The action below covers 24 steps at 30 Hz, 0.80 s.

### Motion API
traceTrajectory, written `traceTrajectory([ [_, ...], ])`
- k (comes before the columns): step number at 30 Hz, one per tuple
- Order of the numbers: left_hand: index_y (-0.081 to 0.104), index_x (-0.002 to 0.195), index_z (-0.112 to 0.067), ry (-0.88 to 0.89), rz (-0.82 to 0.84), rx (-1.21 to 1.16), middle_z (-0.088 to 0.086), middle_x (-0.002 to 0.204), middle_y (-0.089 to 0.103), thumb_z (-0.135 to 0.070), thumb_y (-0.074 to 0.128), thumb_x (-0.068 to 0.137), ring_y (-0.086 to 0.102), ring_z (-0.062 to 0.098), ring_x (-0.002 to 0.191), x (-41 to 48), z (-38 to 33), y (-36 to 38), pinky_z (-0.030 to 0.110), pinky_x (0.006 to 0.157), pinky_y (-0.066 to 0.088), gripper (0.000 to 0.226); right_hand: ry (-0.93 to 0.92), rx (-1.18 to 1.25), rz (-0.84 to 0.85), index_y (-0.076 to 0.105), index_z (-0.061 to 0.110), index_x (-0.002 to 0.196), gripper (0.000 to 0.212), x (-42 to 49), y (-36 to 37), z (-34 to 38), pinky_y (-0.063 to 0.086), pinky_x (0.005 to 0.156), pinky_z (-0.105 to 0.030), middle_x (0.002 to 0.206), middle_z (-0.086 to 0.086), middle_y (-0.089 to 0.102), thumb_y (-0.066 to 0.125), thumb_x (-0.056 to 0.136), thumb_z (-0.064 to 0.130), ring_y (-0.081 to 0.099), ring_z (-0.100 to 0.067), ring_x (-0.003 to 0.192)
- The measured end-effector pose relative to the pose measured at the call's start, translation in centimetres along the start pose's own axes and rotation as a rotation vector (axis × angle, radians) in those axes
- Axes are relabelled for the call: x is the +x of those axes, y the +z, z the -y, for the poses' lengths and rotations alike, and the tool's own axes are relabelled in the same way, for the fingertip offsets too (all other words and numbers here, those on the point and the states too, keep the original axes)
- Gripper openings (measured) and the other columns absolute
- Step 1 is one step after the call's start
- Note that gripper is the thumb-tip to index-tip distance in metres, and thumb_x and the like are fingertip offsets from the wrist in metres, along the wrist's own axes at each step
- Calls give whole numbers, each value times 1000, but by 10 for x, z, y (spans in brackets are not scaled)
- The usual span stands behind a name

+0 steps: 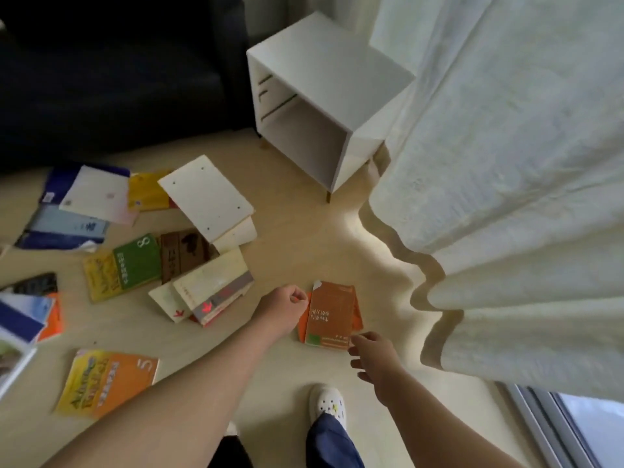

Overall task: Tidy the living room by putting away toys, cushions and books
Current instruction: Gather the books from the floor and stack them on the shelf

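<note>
An orange-brown book (329, 312) lies on the pale floor on top of a brighter orange one, of which only the edges show. My left hand (287, 309) pinches the stack's left edge with curled fingers. My right hand (373, 361) touches its near right corner, fingers bent and apart. Several more books are strewn over the floor to the left: a yellow-orange one marked 5 (108, 383), a green one marked 8 (136, 261), a cream one with a grey spine (212, 282) and blue ones (64, 224).
A white open cabinet (324, 96) stands at the back beside a dark sofa (111, 69). A pale curtain (506, 197) hangs on the right over a window frame (560, 427). An upturned white drawer (206, 197) rests among the books. My white shoe (327, 403) is below the stack.
</note>
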<state>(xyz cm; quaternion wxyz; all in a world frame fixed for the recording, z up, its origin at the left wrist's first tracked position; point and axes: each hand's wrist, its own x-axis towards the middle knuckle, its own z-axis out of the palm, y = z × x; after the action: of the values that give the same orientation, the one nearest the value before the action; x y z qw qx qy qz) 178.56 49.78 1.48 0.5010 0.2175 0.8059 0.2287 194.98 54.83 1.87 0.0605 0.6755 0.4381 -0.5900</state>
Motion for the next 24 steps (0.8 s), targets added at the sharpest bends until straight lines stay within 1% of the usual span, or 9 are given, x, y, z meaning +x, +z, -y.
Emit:
traceTrajectory([
  [4, 57, 90, -25, -61, -39, -18, -3, 89, 57, -24, 48, 92, 54, 16, 85, 53, 31, 36, 24, 69, 41, 9, 32, -70, 36, 53, 12, 85, 14, 71, 1, -21, 32, 52, -22, 75, -4, 49, 43, 95, 11, 42, -13, 60],
  [9, 56, 94, -24, -120, -93, -37, -2, 92, 56, -23, 47, 94, 52, 16, 83, 160, 112, 108, 22, 69, 38, 9, 26, -184, 72, 52, 15, 82, 16, 214, 25, -79, 32, 55, -23, 71, -3, 47, 42, 94, 10, 41, -15, 61],
  [13, 57, 93, -24, -118, -66, -91, 2, 101, 62, -21, 48, 92, 58, 21, 93, 256, 173, 169, 26, 72, 43, 10, 14, -257, -35, 54, 14, 79, 12, 342, 49, -133, 34, 61, -27, 70, -4, 51, 48, 88, 11, 45, -19, 63],
  [15, 57, 92, -24, -108, -70, -89, 4, 105, 63, -21, 48, 92, 59, 23, 98, 302, 200, 194, 29, 78, 46, 10, -14, -272, -89, 56, 11, 90, 7, 404, 60, -152, 41, 62, -29, 71, -4, 54, 50, 85, 10, 50, -20, 64],
  [17, 58, 94, -23, -96, -71, -73, 3, 107, 62, -22, 48, 93, 59, 22, 97, 341, 225, 213, 28, 79, 46, 10, -34, -227, -149, 50, 8, 117, 34, 460, 71, -165, 52, 77, -38, 93, -9, 63, 56, 84, 15, 61, -26, 81],
  [18, 59, 97, -22, -85, -68, -46, 3, 107, 61, -22, 47, 94, 59, 21, 94, 361, 238, 221, 28, 78, 45, 12, -23, -220, -188, 42, 8, 128, 49, 483, 78, -169, 52, 85, -44, 110, -13, 62, 59, 84, 21, 61, -32, 94],
  [21, 61, 104, -20, -80, -87, -28, 0, 105, 59, -22, 47, 95, 56, 17, 87, 397, 264, 232, 27, 76, 44, 17, 28, -401, -332, 22, 10, 143, 84, 522, 91, -172, 34, 106, -51, 142, -17, 37, 66, 80, 43, 38, -38, 129],
  [22, 60, 103, -20, -80, -93, -30, -1, 103, 59, -22, 47, 95, 55, 16, 87, 404, 271, 235, 26, 75, 44, 16, 53, -444, -371, 18, 12, 144, 90, 525, 94, -172, 27, 108, -52, 146, -17, 28, 68, 78, 47, 29, -38, 133],
  [24, 58, 97, -23, -95, -96, -48, -1, 98, 59, -22, 47, 94, 56, 17, 87, 409, 281, 238, 26, 74, 43, 11, 76, -425, -434, 16, 13, 144, 95, 528, 99, -173, 22, 109, -53, 147, -16, 21, 71, 75, 48, 21, -38, 135],
])
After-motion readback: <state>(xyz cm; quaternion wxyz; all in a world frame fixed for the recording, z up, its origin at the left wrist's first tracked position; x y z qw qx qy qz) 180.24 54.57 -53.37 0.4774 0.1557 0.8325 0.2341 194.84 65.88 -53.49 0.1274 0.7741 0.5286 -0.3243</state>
